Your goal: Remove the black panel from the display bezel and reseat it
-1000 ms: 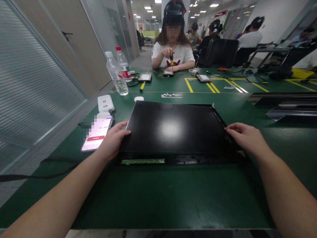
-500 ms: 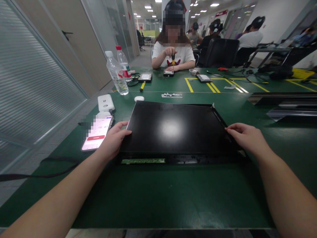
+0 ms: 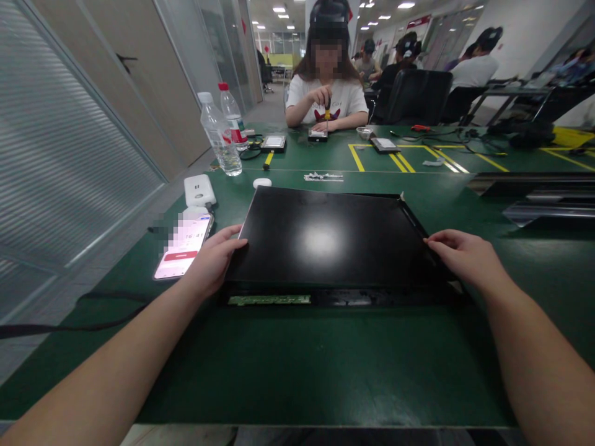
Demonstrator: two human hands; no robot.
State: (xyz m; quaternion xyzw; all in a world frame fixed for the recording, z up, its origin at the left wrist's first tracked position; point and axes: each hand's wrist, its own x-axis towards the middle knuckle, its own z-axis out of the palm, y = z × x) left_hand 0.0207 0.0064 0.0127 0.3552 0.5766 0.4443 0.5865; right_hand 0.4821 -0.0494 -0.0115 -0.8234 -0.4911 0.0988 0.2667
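A black LCD panel [image 3: 320, 238] with a glossy light reflection lies on the table, tilted in a black frame [image 3: 385, 298] that shows along its near and right edges. A narrow green circuit board [image 3: 269, 300] shows along the frame's near side. My left hand [image 3: 216, 257] grips the panel's left edge, thumb on top and fingers partly hidden beneath. At the right edge, my right hand [image 3: 458, 254] is closed with thumb and forefinger pinched together; whether they also touch the frame is unclear.
A lit phone [image 3: 181, 251], a white power bank [image 3: 199, 191] and two bottles [image 3: 220, 142] stand at left. Metal strips [image 3: 534, 214] lie at right. Across the table [image 3: 297, 365], another person holds a screwdriver [image 3: 328, 110] over a hard drive [image 3: 318, 134].
Both hands keep their places on the panel's edges. The whole view has shifted very slightly; otherwise nothing has visibly moved.
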